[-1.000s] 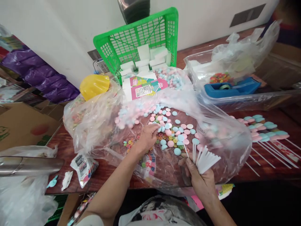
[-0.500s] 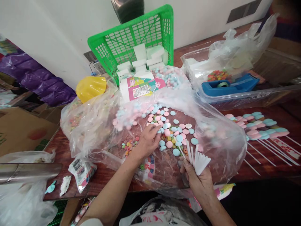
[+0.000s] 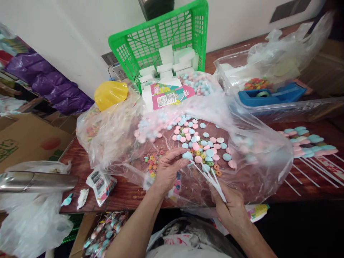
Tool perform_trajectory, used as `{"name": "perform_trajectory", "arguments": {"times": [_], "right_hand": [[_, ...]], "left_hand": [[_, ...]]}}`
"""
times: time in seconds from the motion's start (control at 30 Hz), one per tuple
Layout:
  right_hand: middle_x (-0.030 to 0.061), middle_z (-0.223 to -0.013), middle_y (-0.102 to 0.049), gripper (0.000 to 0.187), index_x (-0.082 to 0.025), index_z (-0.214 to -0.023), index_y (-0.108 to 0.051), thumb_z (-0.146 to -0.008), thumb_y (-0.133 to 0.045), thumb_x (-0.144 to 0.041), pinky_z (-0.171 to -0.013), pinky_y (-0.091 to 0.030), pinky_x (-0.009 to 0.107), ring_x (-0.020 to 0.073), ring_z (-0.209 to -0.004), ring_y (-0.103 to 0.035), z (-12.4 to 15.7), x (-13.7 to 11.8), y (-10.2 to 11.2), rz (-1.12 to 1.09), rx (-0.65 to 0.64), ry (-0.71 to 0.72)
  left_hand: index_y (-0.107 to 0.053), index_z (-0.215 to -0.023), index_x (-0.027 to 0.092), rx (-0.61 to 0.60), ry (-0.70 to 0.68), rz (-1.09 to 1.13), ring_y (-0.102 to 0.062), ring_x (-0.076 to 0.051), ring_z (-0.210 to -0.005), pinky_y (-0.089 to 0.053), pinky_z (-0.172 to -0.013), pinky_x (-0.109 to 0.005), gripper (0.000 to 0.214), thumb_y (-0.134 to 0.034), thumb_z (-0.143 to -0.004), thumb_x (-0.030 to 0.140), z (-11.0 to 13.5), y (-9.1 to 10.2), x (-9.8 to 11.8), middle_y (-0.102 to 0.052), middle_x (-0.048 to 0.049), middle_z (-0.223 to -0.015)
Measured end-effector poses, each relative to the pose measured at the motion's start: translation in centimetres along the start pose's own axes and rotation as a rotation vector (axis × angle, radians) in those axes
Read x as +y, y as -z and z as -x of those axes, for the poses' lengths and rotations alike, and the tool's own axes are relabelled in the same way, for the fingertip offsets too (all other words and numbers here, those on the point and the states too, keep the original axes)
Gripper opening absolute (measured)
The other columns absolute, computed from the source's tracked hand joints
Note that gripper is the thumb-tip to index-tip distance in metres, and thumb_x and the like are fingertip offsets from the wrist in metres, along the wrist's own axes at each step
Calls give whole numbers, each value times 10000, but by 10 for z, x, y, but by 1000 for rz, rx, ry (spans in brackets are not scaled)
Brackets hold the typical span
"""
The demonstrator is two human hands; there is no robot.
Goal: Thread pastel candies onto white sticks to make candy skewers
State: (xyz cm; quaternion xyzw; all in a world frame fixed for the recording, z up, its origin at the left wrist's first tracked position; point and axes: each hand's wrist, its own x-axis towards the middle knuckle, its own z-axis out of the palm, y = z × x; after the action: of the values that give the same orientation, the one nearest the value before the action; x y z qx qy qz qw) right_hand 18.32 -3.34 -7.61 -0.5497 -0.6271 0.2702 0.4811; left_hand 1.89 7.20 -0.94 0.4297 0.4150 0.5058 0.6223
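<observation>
My left hand [image 3: 168, 172] pinches a round pale blue candy [image 3: 187, 155] between thumb and fingertips, above the loose candies. Closed around a bunch of thin white sticks [image 3: 215, 183] is my right hand [image 3: 231, 204]. The tip of one stick reaches close to the blue candy; whether it touches is too small to tell. Around both hands, pink and blue candies [image 3: 215, 157] and small ring-shaped candies [image 3: 152, 163] lie on a clear plastic bag [image 3: 242, 182]. To the right, finished-looking candy sticks [image 3: 311, 145] lie in a pile with their white ends pointing toward me.
A green basket [image 3: 158, 34] with white boxes stands at the back. A yellow bowl-like piece [image 3: 110, 95] rests on a bag at left. A blue tape dispenser [image 3: 271, 96] sits in a clear tray at right. A metal flask [image 3: 37, 182] lies at far left.
My left hand has lifted a blue candy from the pile and drawn it toward the sticks. The fanned sticks in my right hand now point left toward it. The view has shifted slightly.
</observation>
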Motion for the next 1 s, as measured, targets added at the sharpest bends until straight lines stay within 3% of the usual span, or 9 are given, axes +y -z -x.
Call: {"name": "perform_trajectory", "arguments": {"times": [0.27, 0.4, 0.53, 0.63, 0.77, 1.0], "right_hand": [[4, -658, -579, 243, -200, -1011, -645, -893, -438, -154, -568, -433, 252, 146, -557, -515, 0, -5, 6, 45, -32, -11], [-16, -629, -545, 222, -205, -908, -644, -892, -430, -150, -543, -408, 241, 131, -524, -473, -2, -10, 10, 36, -95, -56], [-23, -589, -520, 202, -192, -820, -626, -919, -454, -232, -497, -373, 227, 117, -498, -432, -2, -12, 9, -49, -85, -163], [-31, -528, -462, 294, -190, -664, -564, -922, -489, -309, -478, -357, 227, 111, -478, -408, 0, -13, 5, -160, -29, -248], [-42, -530, -434, 253, -180, -787, -615, -932, -487, -343, -477, -355, 229, 110, -482, -398, 2, -17, -3, -280, -13, -338], [-32, -529, -455, 296, -182, -682, -571, -910, -514, -361, -457, -349, 225, 105, -478, -390, 0, -18, -9, -331, -3, -391]], "left_hand": [[-749, -946, 247, -29, -160, -100, -680, -203, -967, -537, -903, -353, 271, -793, -680, 215, 2, -5, -7, -740, -40, -1046], [-742, -953, 239, -40, -455, -373, -685, -199, -970, -543, -914, -373, 199, -719, -763, 181, 1, -5, -9, -746, -46, -1016], [-722, -1017, 235, -153, -739, -681, -686, -190, -994, -544, -921, -378, 265, -599, -833, 89, -1, 0, -14, -738, -64, -1047], [-711, -1034, 232, -148, -778, -739, -687, -182, -994, -553, -908, -358, 301, -586, -829, 51, -1, 2, -17, -736, -69, -1051], [-705, -1017, 222, -75, -773, -721, -696, -178, -964, -568, -878, -340, 299, -596, -815, 32, 1, 0, -16, -740, -75, -1026], [-631, -1166, 200, -253, -1065, -932, -649, -197, -1089, -552, -921, -372, 455, -472, -806, -29, 2, 1, -13, -701, -119, -1133]]}}
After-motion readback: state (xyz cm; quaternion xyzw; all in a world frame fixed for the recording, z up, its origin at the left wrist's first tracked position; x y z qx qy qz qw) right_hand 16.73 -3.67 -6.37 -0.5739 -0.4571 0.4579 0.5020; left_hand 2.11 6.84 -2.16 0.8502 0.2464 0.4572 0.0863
